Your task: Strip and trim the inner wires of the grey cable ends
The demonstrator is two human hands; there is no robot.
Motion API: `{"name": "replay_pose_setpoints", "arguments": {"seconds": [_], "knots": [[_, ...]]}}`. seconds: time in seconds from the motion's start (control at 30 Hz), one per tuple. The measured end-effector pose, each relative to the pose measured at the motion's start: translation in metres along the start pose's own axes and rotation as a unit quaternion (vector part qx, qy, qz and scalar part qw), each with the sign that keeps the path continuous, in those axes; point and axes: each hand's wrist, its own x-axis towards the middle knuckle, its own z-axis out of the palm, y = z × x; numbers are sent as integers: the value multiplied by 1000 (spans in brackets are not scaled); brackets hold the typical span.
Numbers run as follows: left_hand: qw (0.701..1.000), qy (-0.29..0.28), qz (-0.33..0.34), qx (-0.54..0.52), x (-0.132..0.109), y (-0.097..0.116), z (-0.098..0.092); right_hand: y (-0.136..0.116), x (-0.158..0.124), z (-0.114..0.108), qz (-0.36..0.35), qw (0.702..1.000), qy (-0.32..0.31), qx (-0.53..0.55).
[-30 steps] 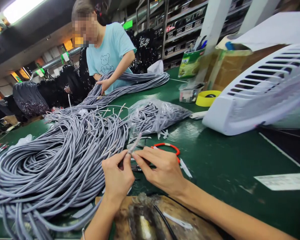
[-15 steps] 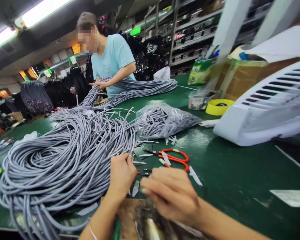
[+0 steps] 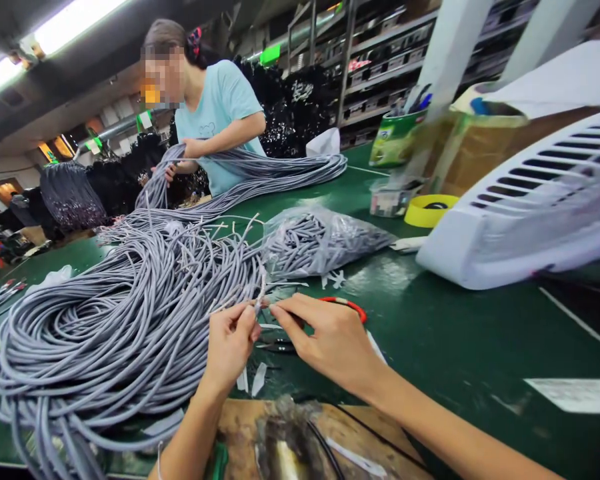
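Note:
My left hand is closed in a pinch around the end of a grey cable, whose pale stripped tip sticks up past the fingertips. Close beside it, my right hand has thumb and fingers pressed together at that same tip. What lies between the right fingertips is too small to make out. A large coil of grey cables spreads out left of my hands. Red-handled scissors lie partly hidden behind my right hand, and dark pliers or cutters show beneath it.
Below my hands is a wooden board bearing a stained metal piece. A clear bag of short grey pieces, yellow tape and a white fan-like housing stand beyond. Across the green table, a co-worker handles grey cables.
My right hand has come left and its fingertips now meet the cable end at my left hand. The board below is more exposed. The co-worker's hands have shifted along the cable bundle.

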Motion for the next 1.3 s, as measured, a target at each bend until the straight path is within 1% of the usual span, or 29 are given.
{"name": "replay_pose_setpoints", "arguments": {"seconds": [0.1, 0.2, 0.23, 0.3, 0.37, 0.4, 0.47, 0.53, 0.57, 0.6, 0.63, 0.73, 0.77, 0.83, 0.93, 1.03, 1.17, 1.3], "knots": [[999, 2, 24, 23, 0, -1, 1, -2, 1, 0, 8, 999, -7, 33], [992, 22, 76, 99, -3, -5, 2, 0, 4, 1, 41, 995, -18, 92], [984, 33, 105, 141, -4, -6, 3, 1, 5, 1, 56, 992, -25, 112], [958, 55, 167, 226, -6, -9, 4, 0, 5, 2, 77, 987, -36, 133], [937, 67, 201, 280, -6, -12, 4, -4, 2, 2, 66, 991, -16, 118], [934, 70, 199, 288, -5, -13, 4, -7, 0, 1, 39, 994, 4, 104], [945, 80, 162, 271, 0, -14, 1, -17, -4, 0, -49, 994, 35, 92], [959, 86, 120, 241, 6, -15, -3, -24, -8, -2, -134, 984, 42, 111], [965, 84, 104, 224, 9, -15, -4, -25, -8, -2, -150, 981, 42, 117], [972, 75, 91, 203, 10, -14, -6, -24, -8, -3, -142, 983, 48, 110], [980, 58, 78, 175, 11, -13, -7, -22, -6, -3, -117, 988, 59, 85], [997, 8, 33, 70, 7, -8, -7, -7, -1, -2, -44, 996, 75, -20], [999, 0, 21, 46, 5, -6, -6, -3, 1, -2, -35, 996, 73, -45], [999, -4, 16, 37, 2, -3, -5, 3, 3, -2, -33, 995, 71, -68], [997, -5, 30, 64, -1, -2, -3, 3, 4, -2, -40, 994, 68, -73], [990, 11, 72, 121, -2, -5, -1, 1, 3, -4, -39, 995, 62, -64], [959, 43, 142, 240, -6, -6, 0, 1, 3, -7, -44, 997, 43, -36], [927, 67, 205, 307, -11, -6, 1, 3, 5, -6, -18, 1000, 23, 9]]}}
